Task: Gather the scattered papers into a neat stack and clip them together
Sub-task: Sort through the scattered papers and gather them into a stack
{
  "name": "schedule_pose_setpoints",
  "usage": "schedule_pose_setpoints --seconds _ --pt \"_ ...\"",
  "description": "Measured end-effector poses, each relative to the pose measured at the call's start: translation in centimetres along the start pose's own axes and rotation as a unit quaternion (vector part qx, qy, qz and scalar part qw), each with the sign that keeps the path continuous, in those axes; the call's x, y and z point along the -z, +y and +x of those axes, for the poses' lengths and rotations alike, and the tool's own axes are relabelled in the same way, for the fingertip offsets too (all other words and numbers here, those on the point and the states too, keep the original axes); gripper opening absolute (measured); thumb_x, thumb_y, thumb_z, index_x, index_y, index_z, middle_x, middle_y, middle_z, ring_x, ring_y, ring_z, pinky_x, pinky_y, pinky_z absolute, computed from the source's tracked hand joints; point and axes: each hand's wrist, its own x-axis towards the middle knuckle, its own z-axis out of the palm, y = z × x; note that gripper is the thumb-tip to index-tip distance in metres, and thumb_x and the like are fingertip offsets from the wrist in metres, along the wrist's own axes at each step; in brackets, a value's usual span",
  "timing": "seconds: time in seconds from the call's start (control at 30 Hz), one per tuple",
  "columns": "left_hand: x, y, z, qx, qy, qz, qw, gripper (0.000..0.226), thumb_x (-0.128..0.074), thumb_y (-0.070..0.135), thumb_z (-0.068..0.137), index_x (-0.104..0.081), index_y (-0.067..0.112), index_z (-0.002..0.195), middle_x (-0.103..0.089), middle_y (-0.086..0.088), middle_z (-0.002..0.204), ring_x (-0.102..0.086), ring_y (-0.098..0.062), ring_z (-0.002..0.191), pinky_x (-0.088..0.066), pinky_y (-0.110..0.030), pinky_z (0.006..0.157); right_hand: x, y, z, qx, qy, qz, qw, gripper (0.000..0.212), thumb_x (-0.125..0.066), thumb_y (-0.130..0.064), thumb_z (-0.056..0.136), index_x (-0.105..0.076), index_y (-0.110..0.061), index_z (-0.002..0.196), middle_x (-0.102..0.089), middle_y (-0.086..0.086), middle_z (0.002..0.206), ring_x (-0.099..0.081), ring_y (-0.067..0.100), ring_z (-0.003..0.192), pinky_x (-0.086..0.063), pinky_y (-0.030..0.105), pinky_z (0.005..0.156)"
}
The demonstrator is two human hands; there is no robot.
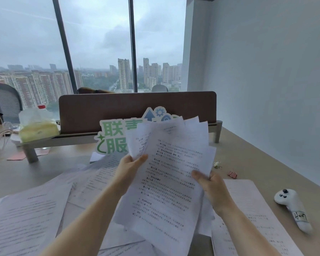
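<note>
Head view, bottom of the frame first: loose sheets (pixel 22 215) lie overlapping across the desk (pixel 248 159) at lower left, with another page (pixel 251 218) at lower right. Just above, mid-frame, both hands lift a fanned bundle of papers (pixel 170 174) clear of the desk. The left hand (pixel 131 163) pinches the bundle's left edge, thumb on the printed face and fingers hidden behind. The right hand (pixel 209 182) grips the right edge, thumb likewise on top.

The bundle looks light, thin and floppy, its corners splayed at different angles, so it should slide easily sheet on sheet. My judgement is that holding loosely by the two long edges and tapping the lower edge on the desk would square it; a tight pinch would crease it.

Further right, a white controller (pixel 292 206) rests on the desk. Beyond the right hand lie a pink binder clip (pixel 232 174) and a gold one (pixel 217 165), near each other. Behind the bundle stands a green-lettered sign (pixel 113 137) against the brown divider (pixel 137 108).
</note>
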Motion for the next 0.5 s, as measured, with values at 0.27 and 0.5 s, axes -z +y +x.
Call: schedule_pose_setpoints --seconds 0.27,0.5 --pt "-1.3 2.5 -0.6 -0.118 0.047 -0.105 0.986 0.036 -0.086 0.026 0.067 -0.072 0.016 0.098 -0.078 -0.002 0.092 -0.074 -0.02 0.085 -0.061 -0.034 0.072 -0.4 -3.0 0.0 0.124 0.058 -0.039 0.99 0.011 -0.062 -0.019 0.094 -0.07 -0.023 0.1 -0.077 -0.013 0.091 -0.073 0.004 0.083 -0.057 0.018 0.066" --pt "-1.9 -3.8 -2.2 0.004 0.014 0.066 0.998 0.015 -0.075 0.015 0.081 -0.069 0.008 0.094 -0.073 -0.001 0.083 -0.07 -0.018 0.072 -0.052 -0.014 0.052 -0.1 3.6 -1.4 0.025 0.082 -0.138 0.987 0.021 -0.062 -0.016 0.093 -0.068 -0.031 0.108 -0.075 -0.014 0.099 -0.069 0.006 0.096 -0.056 0.034 0.085"
